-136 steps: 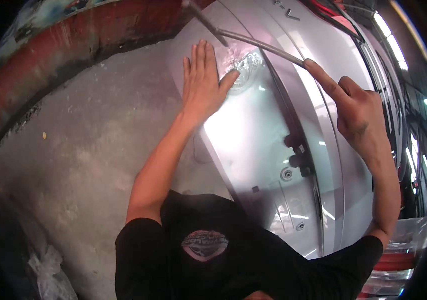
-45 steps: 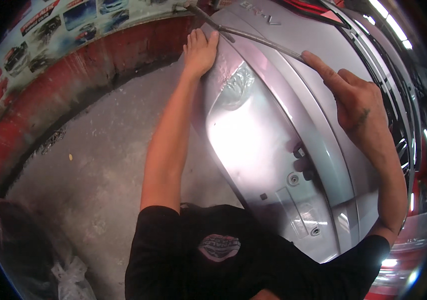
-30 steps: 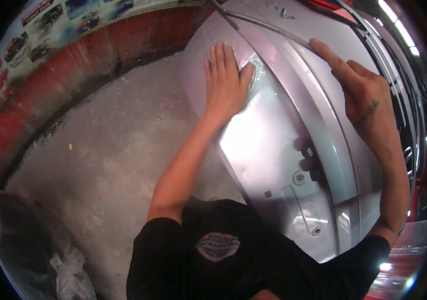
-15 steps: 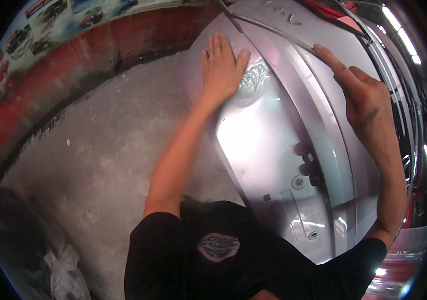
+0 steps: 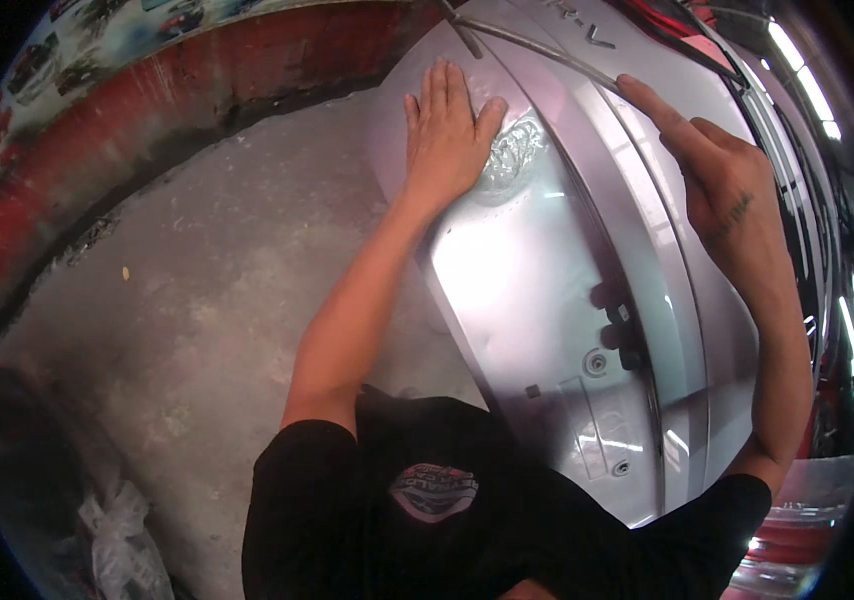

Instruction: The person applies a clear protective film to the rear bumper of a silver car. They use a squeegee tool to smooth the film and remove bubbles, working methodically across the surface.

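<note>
Pressing left hand [image 5: 447, 140] flat on silver tailgate [image 5: 537, 300]; right hand [image 5: 712, 185] pointing forefinger.

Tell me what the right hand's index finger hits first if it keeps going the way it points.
Likely the thin metal rod lying across the silver car panel; the right hand points toward it, though depth is unclear.

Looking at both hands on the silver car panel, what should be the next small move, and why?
Probably slide the left hand toward the crumpled clear film beside it, pressing it flat. The palm lies flat on the silver panel, while the right hand only points a finger along the upper edge.
</note>
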Action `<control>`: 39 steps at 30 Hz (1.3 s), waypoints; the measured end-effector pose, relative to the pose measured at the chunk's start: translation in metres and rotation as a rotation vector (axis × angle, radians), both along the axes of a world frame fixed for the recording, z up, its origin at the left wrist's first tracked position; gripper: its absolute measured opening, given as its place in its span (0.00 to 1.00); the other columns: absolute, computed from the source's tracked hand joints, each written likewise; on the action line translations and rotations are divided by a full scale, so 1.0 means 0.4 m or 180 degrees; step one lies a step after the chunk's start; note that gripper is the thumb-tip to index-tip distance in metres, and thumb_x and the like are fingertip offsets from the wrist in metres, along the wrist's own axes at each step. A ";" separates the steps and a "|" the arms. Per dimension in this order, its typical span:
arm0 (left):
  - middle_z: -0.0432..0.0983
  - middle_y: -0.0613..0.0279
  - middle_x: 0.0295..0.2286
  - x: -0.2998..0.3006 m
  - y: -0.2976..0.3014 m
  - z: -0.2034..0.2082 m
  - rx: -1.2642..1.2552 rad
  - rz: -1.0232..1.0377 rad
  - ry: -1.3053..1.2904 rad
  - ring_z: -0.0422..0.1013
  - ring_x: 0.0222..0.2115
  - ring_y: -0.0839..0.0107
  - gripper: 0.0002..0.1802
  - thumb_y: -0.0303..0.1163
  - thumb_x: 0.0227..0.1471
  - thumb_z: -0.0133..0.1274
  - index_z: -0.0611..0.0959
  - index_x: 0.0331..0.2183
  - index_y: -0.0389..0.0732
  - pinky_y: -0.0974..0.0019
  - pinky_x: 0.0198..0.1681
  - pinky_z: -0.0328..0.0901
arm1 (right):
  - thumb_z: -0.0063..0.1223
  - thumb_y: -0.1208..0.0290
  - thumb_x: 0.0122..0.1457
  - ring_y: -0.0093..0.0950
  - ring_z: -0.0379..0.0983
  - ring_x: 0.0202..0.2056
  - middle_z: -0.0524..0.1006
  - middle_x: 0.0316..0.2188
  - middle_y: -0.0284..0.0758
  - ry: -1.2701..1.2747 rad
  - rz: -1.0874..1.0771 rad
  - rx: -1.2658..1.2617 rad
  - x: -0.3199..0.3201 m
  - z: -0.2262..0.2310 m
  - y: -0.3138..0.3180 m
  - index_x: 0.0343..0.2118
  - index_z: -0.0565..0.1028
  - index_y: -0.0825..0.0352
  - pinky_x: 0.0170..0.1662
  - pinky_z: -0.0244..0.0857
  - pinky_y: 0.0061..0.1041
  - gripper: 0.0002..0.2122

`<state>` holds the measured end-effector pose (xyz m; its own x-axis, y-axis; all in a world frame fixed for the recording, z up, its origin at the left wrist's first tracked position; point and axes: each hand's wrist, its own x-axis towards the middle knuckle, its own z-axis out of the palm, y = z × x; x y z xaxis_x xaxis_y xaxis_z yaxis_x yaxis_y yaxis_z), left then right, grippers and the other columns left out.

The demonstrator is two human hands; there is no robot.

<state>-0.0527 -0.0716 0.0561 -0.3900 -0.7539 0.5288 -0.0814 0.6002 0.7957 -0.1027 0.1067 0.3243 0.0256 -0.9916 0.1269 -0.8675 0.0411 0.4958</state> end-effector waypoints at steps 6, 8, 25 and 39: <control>0.49 0.28 0.68 0.032 0.090 -0.024 -0.0241 0.0232 -0.0149 0.45 0.70 0.36 0.45 0.51 0.67 0.47 0.57 0.66 0.21 0.36 0.71 0.40 | 0.51 0.89 0.54 0.36 0.74 0.22 0.75 0.22 0.40 0.0406 0.0295 0.0089 -0.014 -0.026 -0.050 0.67 0.70 0.44 0.32 0.68 0.41 0.38; 0.49 0.28 0.68 0.041 0.111 -0.038 -0.0238 0.0212 -0.0200 0.45 0.71 0.37 0.46 0.51 0.67 0.47 0.56 0.66 0.21 0.36 0.71 0.40 | 0.52 0.89 0.53 0.35 0.72 0.21 0.74 0.21 0.39 0.0487 0.0425 0.0068 -0.029 -0.040 -0.069 0.68 0.69 0.43 0.32 0.68 0.41 0.40; 0.47 0.29 0.69 0.051 0.113 -0.046 -0.0215 0.0199 -0.0155 0.43 0.71 0.37 0.45 0.50 0.67 0.48 0.56 0.66 0.21 0.36 0.72 0.39 | 0.55 0.88 0.52 0.34 0.75 0.22 0.76 0.20 0.41 0.0895 0.0576 0.0073 -0.038 -0.050 -0.144 0.69 0.67 0.42 0.30 0.71 0.38 0.42; 0.45 0.33 0.70 0.055 0.113 -0.044 -0.0040 0.0095 -0.0177 0.40 0.73 0.41 0.44 0.47 0.66 0.47 0.55 0.68 0.23 0.41 0.73 0.35 | 0.53 0.88 0.50 0.38 0.76 0.23 0.76 0.21 0.42 0.0901 0.0621 0.0064 -0.020 -0.061 -0.230 0.69 0.68 0.45 0.32 0.71 0.39 0.41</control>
